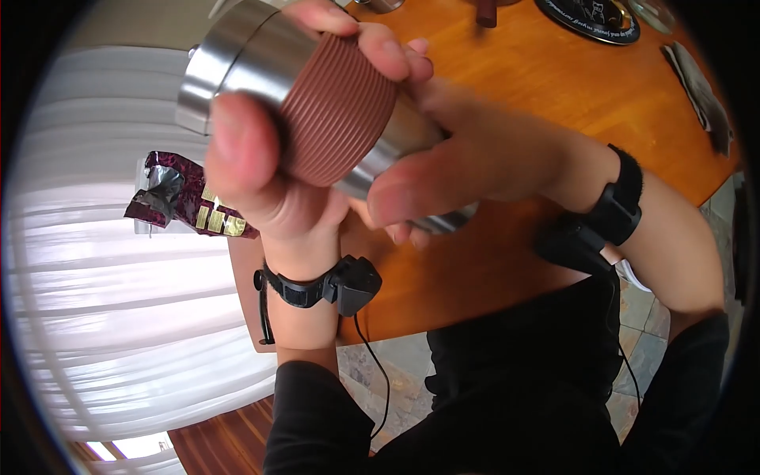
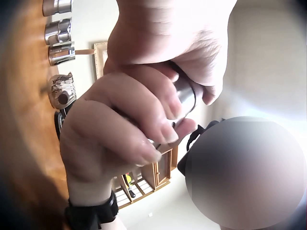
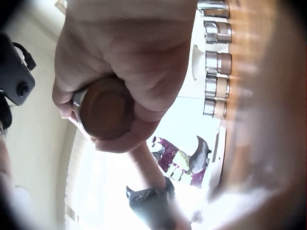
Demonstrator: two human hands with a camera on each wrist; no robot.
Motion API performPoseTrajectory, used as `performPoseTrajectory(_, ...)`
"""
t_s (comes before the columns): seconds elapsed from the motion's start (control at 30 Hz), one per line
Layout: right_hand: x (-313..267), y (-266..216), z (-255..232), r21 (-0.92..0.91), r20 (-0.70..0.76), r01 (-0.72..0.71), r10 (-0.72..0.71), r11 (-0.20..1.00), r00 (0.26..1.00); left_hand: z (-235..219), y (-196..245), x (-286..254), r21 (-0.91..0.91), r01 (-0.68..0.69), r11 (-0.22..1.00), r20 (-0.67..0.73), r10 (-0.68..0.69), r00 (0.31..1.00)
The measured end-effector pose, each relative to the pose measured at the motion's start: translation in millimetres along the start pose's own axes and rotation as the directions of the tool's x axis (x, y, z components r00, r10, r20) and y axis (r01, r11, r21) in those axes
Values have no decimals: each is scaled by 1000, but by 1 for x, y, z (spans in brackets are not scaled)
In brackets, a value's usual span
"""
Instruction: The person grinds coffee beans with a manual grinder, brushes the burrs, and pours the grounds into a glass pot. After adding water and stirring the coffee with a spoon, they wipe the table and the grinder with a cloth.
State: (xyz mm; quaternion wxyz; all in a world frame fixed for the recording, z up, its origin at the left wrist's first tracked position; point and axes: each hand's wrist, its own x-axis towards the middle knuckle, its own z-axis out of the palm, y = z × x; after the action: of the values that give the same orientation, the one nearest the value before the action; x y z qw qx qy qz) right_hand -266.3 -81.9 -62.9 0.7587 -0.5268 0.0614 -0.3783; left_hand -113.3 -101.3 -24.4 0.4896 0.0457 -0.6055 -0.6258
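Note:
A steel cylinder [image 1: 344, 103] with a ribbed reddish-brown sleeve is held tilted in front of the body, above the table. My left hand [image 1: 297, 206] grips its wide upper part, with the thumb along the near side. Lower down, my right hand [image 1: 479, 146] holds the narrower steel end, its thumb lying across the metal. In the right wrist view, the round brownish end of the cylinder [image 3: 108, 109] faces the camera inside the right hand's grip. Both hands overlap in the left wrist view, where the right hand [image 2: 115, 115] hides most of the cylinder.
A dark purple bag [image 1: 190, 194] with gold patches stands on the left, beside a white curtain [image 1: 95, 301]. Several steel vessels [image 3: 218, 62] line the wooden table [image 1: 522, 75]. A round black mat [image 1: 582, 24] with lettering and a folded grey cloth [image 1: 701, 95] lie farther off.

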Motion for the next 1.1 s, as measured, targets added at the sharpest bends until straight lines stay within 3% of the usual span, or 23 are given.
performPoseTrajectory(0.07,2,-3,-1,-188,-86,38,-55,981,995,2,1,-1,-10,11,1000,-14,-11,1000)
performPoseTrajectory(0.2,10,-10,-3,-206,-30,2,-8,978,1000,10,9,-1,19,51,999,-152,-47,987)
performPoseTrajectory(0.27,11,-13,-3,-330,-8,7,-11,944,1000,15,14,-2,164,69,984,-294,-18,956)
performPoseTrajectory(0.3,12,-11,-4,-330,-9,6,-9,944,1000,24,13,-2,333,84,939,-405,62,912)
performPoseTrajectory(0.33,13,-7,-6,-368,-40,30,-48,929,998,22,15,-2,332,85,939,-407,61,911)
performPoseTrajectory(0.4,14,-5,-5,-405,-66,47,-81,913,995,15,18,-3,125,88,988,-377,-35,925)
performPoseTrajectory(0.5,14,-9,-5,-383,-72,-16,-12,924,997,10,25,-3,40,72,997,-348,-54,936)
performPoseTrajectory(0.57,17,5,-16,-600,40,280,-321,750,946,5,34,-2,-83,91,992,-257,-110,960)
performPoseTrajectory(0.6,15,5,-16,-596,42,287,-328,750,944,3,37,-1,-75,96,993,-256,-112,960)
performPoseTrajectory(0.67,12,2,-14,-532,-42,156,-210,832,977,1,43,3,-272,134,953,-357,-229,906)
performPoseTrajectory(0.8,5,3,-15,-529,-69,97,-157,843,985,-5,42,2,-393,197,898,-332,-339,880)
performPoseTrajectory(0.87,8,8,-17,-440,-5,147,-166,886,986,-7,43,2,-370,205,906,-329,-334,883)
performPoseTrajectory(1.0,8,6,-16,-500,-11,131,-157,856,987,-4,44,2,-367,203,908,-346,-336,876)
performPoseTrajectory(1.1,8,7,-19,-444,40,185,-187,877,981,4,45,2,-365,211,907,-365,-348,864)
